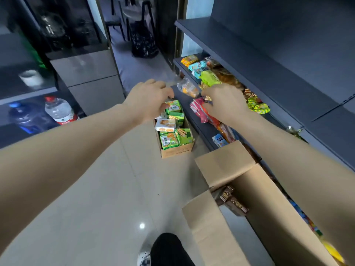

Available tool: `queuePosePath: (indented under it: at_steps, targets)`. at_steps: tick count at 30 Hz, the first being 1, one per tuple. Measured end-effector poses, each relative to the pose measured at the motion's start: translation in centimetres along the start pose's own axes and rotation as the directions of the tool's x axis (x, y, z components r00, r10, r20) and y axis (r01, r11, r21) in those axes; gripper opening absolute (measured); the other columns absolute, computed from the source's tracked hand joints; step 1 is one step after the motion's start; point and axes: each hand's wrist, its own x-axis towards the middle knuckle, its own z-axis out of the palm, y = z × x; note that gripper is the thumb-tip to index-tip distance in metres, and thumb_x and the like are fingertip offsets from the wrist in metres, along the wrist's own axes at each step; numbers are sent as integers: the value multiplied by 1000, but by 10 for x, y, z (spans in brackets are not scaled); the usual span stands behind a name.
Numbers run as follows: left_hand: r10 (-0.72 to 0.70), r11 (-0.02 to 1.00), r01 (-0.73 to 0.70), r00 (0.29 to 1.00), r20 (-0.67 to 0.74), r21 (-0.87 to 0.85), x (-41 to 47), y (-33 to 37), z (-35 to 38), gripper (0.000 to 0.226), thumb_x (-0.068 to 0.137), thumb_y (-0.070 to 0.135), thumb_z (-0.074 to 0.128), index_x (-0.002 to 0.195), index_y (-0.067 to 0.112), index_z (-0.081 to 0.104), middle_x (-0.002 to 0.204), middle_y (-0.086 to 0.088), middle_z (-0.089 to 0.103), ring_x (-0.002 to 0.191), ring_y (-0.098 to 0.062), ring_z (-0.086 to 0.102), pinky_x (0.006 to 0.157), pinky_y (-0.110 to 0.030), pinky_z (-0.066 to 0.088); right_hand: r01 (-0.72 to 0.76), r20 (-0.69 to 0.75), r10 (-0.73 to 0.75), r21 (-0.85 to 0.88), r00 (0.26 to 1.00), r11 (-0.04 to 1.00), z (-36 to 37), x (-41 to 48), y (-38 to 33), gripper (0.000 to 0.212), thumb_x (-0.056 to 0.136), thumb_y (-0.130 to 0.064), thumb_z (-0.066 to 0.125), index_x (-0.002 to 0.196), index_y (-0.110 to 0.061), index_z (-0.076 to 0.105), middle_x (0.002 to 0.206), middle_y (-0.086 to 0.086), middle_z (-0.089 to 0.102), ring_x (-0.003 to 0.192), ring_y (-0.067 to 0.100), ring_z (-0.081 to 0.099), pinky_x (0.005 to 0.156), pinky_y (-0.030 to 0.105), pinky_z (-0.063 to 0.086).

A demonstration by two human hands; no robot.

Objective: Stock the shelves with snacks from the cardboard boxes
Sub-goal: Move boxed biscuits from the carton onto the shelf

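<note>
1. Two hands reach out over the shelf [199,129]. The left hand [149,100] has its fingers [166,93] curled, pinching the loose edge of a clear bag [189,90] of orange snacks, which hangs just right of them.
2. On the right hand [226,104], the fingers [207,110] curl onto pink packets [197,108] lying on the shelf. They seem to grip these, though the fingertips are partly hidden.
3. The clear bag sits between the two sets of fingers, at the shelf's front edge and not yet set down. The left hand probably holds it by the film so that the right can clear or steady a gap for it.
4. Beyond the right fingers, more snacks lie in a loose row along the shelf. The shelf above them looks bare.
5. Directly below the left fingers, a small box [176,152] on the floor [115,189] holds green packs [169,141]. It stands hard by the shelf, likely for short reaches.
6. Nearer the person than both hands, a big box [226,166] stands open with brown packs [233,203] inside, so plenty of stocking seems left.
</note>
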Motion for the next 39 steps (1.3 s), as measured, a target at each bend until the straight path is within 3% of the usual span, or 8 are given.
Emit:
queuePosePath:
  at_steps: [6,10,16,24,27,33,39]
  targets:
    - [-2,998,3,1000,14,-55,78,-100,54,37,92,26,64,128,19,59,119,-10,61,109,-37,55,84,-46,47,5,7,-5,9,1000,1000,48,119,-2,27,90,-23,62,115,-16,69,107,11,69,98,35,62,72,39,50]
    - [-6,994,4,1000,-18,-112,142,-163,97,37,89,25,68,125,18,61,114,-11,64,103,-38,59,81,-48,51,42,-64,-38,58,997,997,92,206,6,19,87,-22,67,102,-12,69,92,12,69,88,38,63,66,39,45]
    - [33,984,-43,998,-61,-173,239,-249,171,42,87,28,70,126,17,58,110,-12,63,96,-39,59,79,-53,52,199,-142,-187,78,972,977,169,321,34,33,86,-24,71,116,-12,67,103,10,71,90,35,64,72,41,50]
    - [114,972,-114,993,-11,-204,340,-345,306,49,89,38,66,131,15,54,116,-15,59,99,-39,55,82,-50,49,202,-58,-197,114,979,973,307,425,70,39,89,-22,67,126,-10,63,111,12,68,87,34,64,69,43,53]
    - [178,957,-162,983,45,-241,369,-377,371,48,91,44,58,130,17,54,116,-12,58,101,-37,55,81,-49,49,145,7,-148,165,989,976,372,446,78,40,92,-24,60,129,-9,61,115,12,66,91,35,64,74,45,53]
    - [206,935,-139,962,180,-326,406,-423,499,50,85,41,63,128,16,57,114,-12,60,99,-38,56,76,-46,47,-60,203,1,281,979,958,498,472,79,46,89,-25,57,133,-10,59,122,11,66,95,37,65,75,50,54]
    - [269,906,-144,922,277,-399,417,-427,627,52,79,34,77,122,16,54,112,-15,64,96,-40,60,74,-47,51,-223,305,137,269,943,937,613,471,85,50,81,-15,76,129,-8,63,118,13,68,97,38,67,77,51,57]
